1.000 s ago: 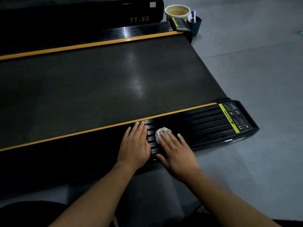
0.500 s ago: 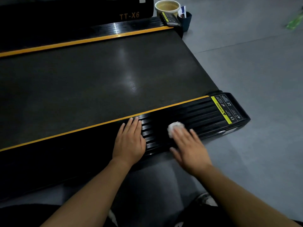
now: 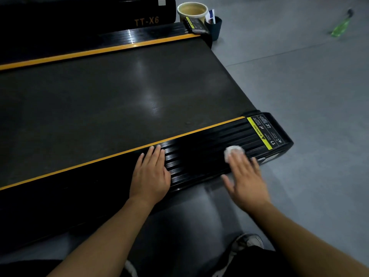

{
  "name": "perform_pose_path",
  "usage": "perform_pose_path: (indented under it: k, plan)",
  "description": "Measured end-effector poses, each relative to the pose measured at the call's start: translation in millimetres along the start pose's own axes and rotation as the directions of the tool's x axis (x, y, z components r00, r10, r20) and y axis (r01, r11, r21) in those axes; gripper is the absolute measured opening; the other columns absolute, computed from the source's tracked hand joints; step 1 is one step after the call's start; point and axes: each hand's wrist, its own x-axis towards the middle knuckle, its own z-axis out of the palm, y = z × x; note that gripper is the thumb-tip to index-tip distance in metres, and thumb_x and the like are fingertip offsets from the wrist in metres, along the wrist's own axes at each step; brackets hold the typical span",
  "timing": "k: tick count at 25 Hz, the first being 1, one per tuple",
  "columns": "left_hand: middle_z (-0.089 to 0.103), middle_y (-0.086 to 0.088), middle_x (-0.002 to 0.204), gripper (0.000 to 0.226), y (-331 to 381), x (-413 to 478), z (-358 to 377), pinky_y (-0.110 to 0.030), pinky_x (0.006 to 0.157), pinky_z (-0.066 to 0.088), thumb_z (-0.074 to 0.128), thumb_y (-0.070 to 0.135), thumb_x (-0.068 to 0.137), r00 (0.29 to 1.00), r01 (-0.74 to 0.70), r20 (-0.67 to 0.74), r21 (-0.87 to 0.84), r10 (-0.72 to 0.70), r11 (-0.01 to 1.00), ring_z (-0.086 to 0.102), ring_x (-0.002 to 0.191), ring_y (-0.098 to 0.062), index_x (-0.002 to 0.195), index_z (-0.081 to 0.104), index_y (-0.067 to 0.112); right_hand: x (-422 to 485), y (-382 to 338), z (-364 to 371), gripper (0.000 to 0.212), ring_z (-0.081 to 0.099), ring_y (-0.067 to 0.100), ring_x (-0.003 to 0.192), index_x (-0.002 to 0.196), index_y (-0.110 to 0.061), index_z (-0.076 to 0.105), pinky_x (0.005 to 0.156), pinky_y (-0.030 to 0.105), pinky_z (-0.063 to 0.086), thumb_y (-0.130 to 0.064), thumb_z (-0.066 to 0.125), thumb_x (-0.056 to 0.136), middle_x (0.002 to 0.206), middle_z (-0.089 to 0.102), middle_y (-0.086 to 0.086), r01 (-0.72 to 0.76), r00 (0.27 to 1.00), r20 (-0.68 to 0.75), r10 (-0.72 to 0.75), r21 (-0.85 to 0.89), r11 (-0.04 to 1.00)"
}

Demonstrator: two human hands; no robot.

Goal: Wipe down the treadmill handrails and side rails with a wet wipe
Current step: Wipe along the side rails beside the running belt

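The treadmill's near side rail [image 3: 201, 154] is black and ribbed, edged by an orange stripe beside the dark belt [image 3: 119, 100]. A crumpled white wet wipe [image 3: 232, 151] lies on the rail close to its yellow warning label [image 3: 259, 132]. My right hand [image 3: 244, 180] presses the wipe with straight, spread fingers, partly covering it. My left hand [image 3: 150, 174] rests flat on the rail further left, fingers straight. The far side rail [image 3: 127, 40] runs along the belt's other edge.
At the treadmill's far corner stand a cream pot [image 3: 192, 11] and a dark cup [image 3: 214, 27] holding cards. A green bottle [image 3: 340, 27] lies on the grey floor at upper right. My shoe [image 3: 249, 241] is on the floor below the rail.
My right hand has slid the wipe to the right along the near rail toward the warning label. My left hand has stayed in place on the rail.
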Motion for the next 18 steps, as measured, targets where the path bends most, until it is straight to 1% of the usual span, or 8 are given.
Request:
perform_pose_path:
  k: [2, 3, 5, 8, 10, 12, 14, 18]
  plan:
    - [0.045, -0.012, 0.158, 0.065, -0.3, 0.5, 0.9, -0.051, 0.121, 0.033, 0.029, 0.032, 0.094, 0.999, -0.034, 0.009, 0.012, 0.034, 0.999, 0.038, 0.15, -0.027, 0.148, 0.051, 0.004, 0.5, 16.8, -2.4, 0.075, 0.019, 0.025, 0.157, 0.16, -0.01, 0.032, 0.127, 0.049, 0.014, -0.057, 0.031, 0.101, 0.168, 0.026, 0.009, -0.133, 0.991, 0.008, 0.133, 0.002, 0.991]
    - [0.045, -0.011, 0.158, 0.065, -0.1, 0.8, 1.6, -0.051, 0.122, 0.033, 0.028, 0.032, 0.094, 0.998, -0.058, 0.016, 0.016, 0.058, 0.998, 0.037, 0.15, -0.027, 0.148, 0.051, 0.005, 1.0, 7.8, -1.9, 0.077, 0.019, 0.028, 0.157, 0.159, -0.007, 0.033, 0.127, 0.05, 0.015, -0.058, 0.032, 0.101, 0.168, 0.027, 0.012, -0.138, 0.99, 0.001, 0.138, 0.015, 0.99]
    - [0.045, -0.01, 0.159, 0.065, 0.2, 2.2, 2.8, -0.05, 0.122, 0.033, 0.028, 0.033, 0.094, 0.997, -0.077, 0.023, 0.017, 0.076, 0.997, 0.037, 0.15, -0.026, 0.149, 0.051, 0.006, -2.3, -28.1, 3.6, 0.079, 0.019, 0.032, 0.157, 0.158, -0.006, 0.034, 0.126, 0.049, 0.015, -0.059, 0.037, 0.1, 0.167, 0.027, 0.014, -0.029, 1.0, -0.007, 0.03, 0.072, 0.997]
    - [0.046, -0.011, 0.158, 0.066, 2.1, 5.9, 1.2, -0.051, 0.121, 0.034, 0.03, 0.033, 0.092, 0.996, -0.081, 0.051, 0.031, 0.079, 0.996, 0.038, 0.15, -0.026, 0.148, 0.051, 0.005, -5.6, -38.9, 6.0, 0.075, 0.018, 0.024, 0.158, 0.162, -0.014, 0.029, 0.127, 0.046, 0.012, -0.057, 0.039, 0.101, 0.169, 0.019, 0.004, 0.161, 0.987, 0.015, -0.163, 0.068, 0.985]
    - [0.043, -0.012, 0.159, 0.069, 0.7, 8.8, 0.7, -0.049, 0.122, 0.033, 0.029, 0.034, 0.091, 0.989, -0.128, 0.077, 0.056, 0.124, 0.99, 0.036, 0.151, -0.026, 0.15, 0.049, 0.004, 3.6, -10.6, 3.2, 0.069, 0.031, 0.024, 0.154, 0.158, -0.015, 0.038, 0.125, 0.048, 0.016, -0.054, 0.038, 0.101, 0.166, 0.031, 0.004, 0.077, 0.996, -0.041, -0.075, 0.054, 0.996]
    - [0.042, -0.012, 0.16, 0.071, 0.1, 12.1, 1.4, -0.049, 0.122, 0.033, 0.028, 0.035, 0.089, 0.986, -0.151, 0.087, 0.065, 0.145, 0.986, 0.036, 0.151, -0.026, 0.15, 0.049, 0.004, 13.3, 10.8, 1.3, 0.072, 0.026, 0.026, 0.155, 0.159, -0.012, 0.036, 0.126, 0.049, 0.017, -0.057, 0.033, 0.102, 0.166, 0.032, 0.008, -0.107, 0.994, -0.03, 0.109, 0.052, 0.993]
    - [0.043, -0.013, 0.16, 0.071, 8.6, 17.2, 1.7, -0.05, 0.121, 0.034, 0.028, 0.035, 0.089, 0.99, -0.119, 0.083, 0.053, 0.114, 0.992, 0.037, 0.15, -0.027, 0.149, 0.05, 0.004, 22.1, -7.8, 3.8, 0.08, 0.021, 0.031, 0.156, 0.159, -0.008, 0.033, 0.126, 0.051, 0.018, -0.063, 0.029, 0.101, 0.167, 0.028, 0.013, -0.152, 0.988, -0.003, 0.153, 0.072, 0.986]
    - [0.042, -0.011, 0.16, 0.071, 45.5, 35.2, 9.2, -0.051, 0.121, 0.034, 0.027, 0.036, 0.089, 0.993, -0.102, 0.063, 0.011, 0.101, 0.995, 0.037, 0.15, -0.026, 0.149, 0.051, 0.006, 35.1, -40.9, 9.1, 0.077, 0.026, 0.026, 0.155, 0.159, -0.014, 0.037, 0.124, 0.05, 0.021, -0.064, 0.03, 0.101, 0.167, 0.031, 0.006, 0.178, 0.983, 0.029, -0.182, 0.103, 0.979]
